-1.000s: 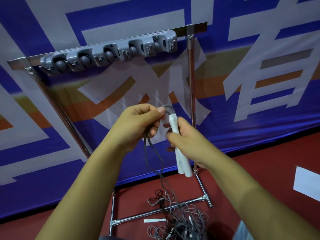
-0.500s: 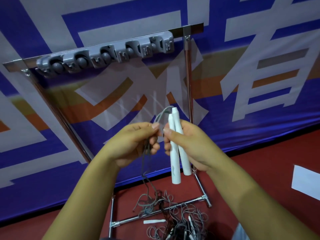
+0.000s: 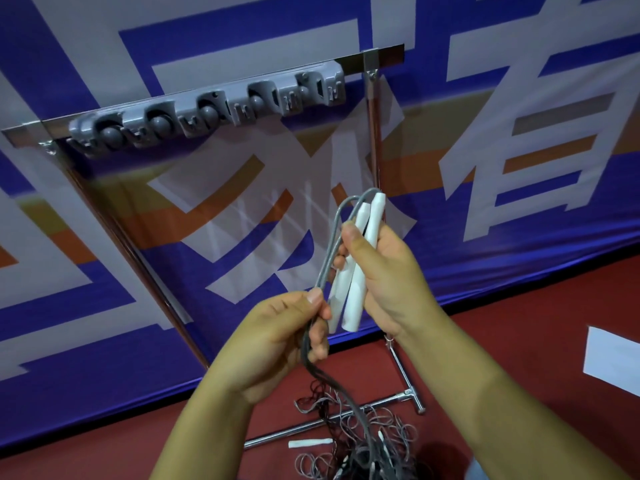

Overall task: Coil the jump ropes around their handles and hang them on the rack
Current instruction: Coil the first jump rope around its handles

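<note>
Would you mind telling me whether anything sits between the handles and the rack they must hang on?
Nothing visible does. The right hand grips the white handles below the grey rack, with only open air and the banner behind. The left hand pinches the rope.

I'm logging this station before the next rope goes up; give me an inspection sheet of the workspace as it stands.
Surface: red floor, bare where visible.
Job's things: two white handles held side by side; their grey cord loops off the top ends and hangs down; no turns wound round the handles yet. Grey holder strip on the metal rack holds no rope.
Clutter: tangled rope pile at the rack's foot; a loose white handle beside it.
Grippers: right hand grips the handles; left hand pinches the cord.
Cables: nothing seen.
Surroundings: blue, white and orange banner; white sheet on the floor.
</note>
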A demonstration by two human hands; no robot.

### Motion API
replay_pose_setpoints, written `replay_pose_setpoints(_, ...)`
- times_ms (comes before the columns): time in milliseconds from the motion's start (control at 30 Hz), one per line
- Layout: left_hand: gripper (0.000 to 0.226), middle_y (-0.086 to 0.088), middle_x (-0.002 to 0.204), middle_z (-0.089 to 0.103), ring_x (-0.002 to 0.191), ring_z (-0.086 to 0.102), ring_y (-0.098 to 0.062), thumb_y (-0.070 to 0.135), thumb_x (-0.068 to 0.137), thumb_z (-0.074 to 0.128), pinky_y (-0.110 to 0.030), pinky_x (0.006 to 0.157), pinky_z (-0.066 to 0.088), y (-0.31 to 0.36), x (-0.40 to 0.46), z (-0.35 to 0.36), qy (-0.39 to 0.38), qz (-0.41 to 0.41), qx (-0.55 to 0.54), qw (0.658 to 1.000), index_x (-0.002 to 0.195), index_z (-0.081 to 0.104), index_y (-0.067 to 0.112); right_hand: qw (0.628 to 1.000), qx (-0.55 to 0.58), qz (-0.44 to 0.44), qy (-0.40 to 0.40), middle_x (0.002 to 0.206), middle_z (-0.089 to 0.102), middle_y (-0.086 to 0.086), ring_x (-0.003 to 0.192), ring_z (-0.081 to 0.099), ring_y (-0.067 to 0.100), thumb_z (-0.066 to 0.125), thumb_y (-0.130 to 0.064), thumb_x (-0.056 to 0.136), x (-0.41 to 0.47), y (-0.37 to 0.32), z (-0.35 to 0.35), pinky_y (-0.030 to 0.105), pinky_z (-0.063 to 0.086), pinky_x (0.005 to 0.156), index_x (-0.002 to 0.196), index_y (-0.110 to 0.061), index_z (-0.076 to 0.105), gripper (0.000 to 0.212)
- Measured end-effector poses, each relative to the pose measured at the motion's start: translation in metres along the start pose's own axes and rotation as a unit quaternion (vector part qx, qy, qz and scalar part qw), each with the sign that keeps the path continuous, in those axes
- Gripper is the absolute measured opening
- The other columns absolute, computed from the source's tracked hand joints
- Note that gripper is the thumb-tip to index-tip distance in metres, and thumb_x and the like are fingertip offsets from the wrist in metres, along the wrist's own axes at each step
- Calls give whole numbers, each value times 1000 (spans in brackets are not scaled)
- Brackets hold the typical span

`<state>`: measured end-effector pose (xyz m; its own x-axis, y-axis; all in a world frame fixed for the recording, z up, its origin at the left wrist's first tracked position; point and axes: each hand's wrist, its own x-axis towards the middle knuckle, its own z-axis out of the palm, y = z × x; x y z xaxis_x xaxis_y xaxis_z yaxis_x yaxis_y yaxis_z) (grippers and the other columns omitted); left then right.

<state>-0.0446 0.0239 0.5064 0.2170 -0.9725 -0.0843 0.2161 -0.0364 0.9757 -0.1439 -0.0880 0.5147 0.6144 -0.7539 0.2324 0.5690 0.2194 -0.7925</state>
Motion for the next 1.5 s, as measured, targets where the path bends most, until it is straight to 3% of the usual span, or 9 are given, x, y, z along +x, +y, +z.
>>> replay_pose_setpoints(167, 44, -4, 56, 52, 40, 36, -11, 46, 80, 63, -19, 44, 33, -15, -1, 10, 117, 21, 70, 990, 92, 51, 5, 997, -45, -47, 33, 64, 54, -8, 60, 53, 5, 54, -17, 94, -3, 4, 6, 24, 49, 64, 92, -15, 54, 3)
replay_pose_setpoints(300, 43, 1, 80, 55, 42, 35, -7, 52, 83, 48, -18, 43, 33, -26, 4, 14, 164, 34, 161, 973, 115, 48, 24, 995, -65, -51, 47, 67, 57, -11, 64, 57, 5, 55, -17, 94, -5, 11, 6, 22, 50, 65, 92, -18, 56, 3)
replay_pose_setpoints(467, 47, 1, 67, 37, 51, 32, -11, 67, 86, 34, -23, 47, 30, -34, 14, 23, 124, 59, 178, 974, 96, 50, 24, 995, -43, -46, 80, 68, 60, -9, 69, 60, 8, 55, -24, 95, -4, 16, 9, 28, 50, 69, 92, -17, 56, 8)
replay_pose_setpoints(700, 24, 3, 57, 39, 43, 30, -7, 38, 89, 59, -20, 41, 28, -22, 16, 19, 46, 93, 134, 986, 90, 54, 15, 990, -65, -59, 112, 80, 68, -9, 78, 67, 5, 58, -23, 92, -5, 14, 10, 23, 53, 71, 100, -24, 56, 8)
replay_pose_setpoints(867, 21, -7, 64, 43, 47, 35, -9, 37, 87, 56, -22, 43, 32, -6, 18, 9, 28, 70, 227, 971, 87, 54, 17, 999, 12, 4, 50, 108, 71, 9, 100, 69, 19, 68, -23, 74, -7, 7, 5, 39, 55, 87, 110, -21, 51, 40)
replay_pose_setpoints(1067, 21, 2, 61, 45, 47, 36, -7, 37, 85, 60, -17, 43, 31, 8, 22, -5, -71, 30, 263, 962, 87, 54, 17, 986, 82, 128, -64, 91, 73, 3, 97, 69, 16, 64, -17, 71, -7, -5, 2, 33, 55, 83, 108, -18, 61, 37)
replay_pose_setpoints(1200, 37, 2, 63, 55, 45, 39, -7, 46, 79, 70, -20, 43, 33, 5, 27, -1, -3, 18, 272, 962, 91, 56, 14, 995, 72, 67, 7, 69, 67, -1, 78, 67, 11, 60, -11, 83, -7, 0, 3, 29, 56, 62, 85, -16, 59, 5)
replay_pose_setpoints(1367, 28, -5, 66, 59, 43, 29, -7, 40, 83, 61, -17, 39, 26, -7, 20, 13, -4, 31, 124, 992, 99, 61, 17, 999, 52, -4, 14, 70, 67, 1, 79, 66, 12, 57, -13, 84, -8, 0, 2, 29, 55, 76, 86, -15, 56, 3)
replay_pose_setpoints(1500, 14, 0, 56, 46, 41, 23, -3, 32, 84, 59, -12, 36, 23, -21, 18, 20, -5, 59, -7, 998, 74, 64, 25, 996, 79, -34, 30, 67, 65, 0, 86, 68, 15, 56, -11, 84, -11, 0, 8, 39, 49, 97, 87, -15, 54, 5)
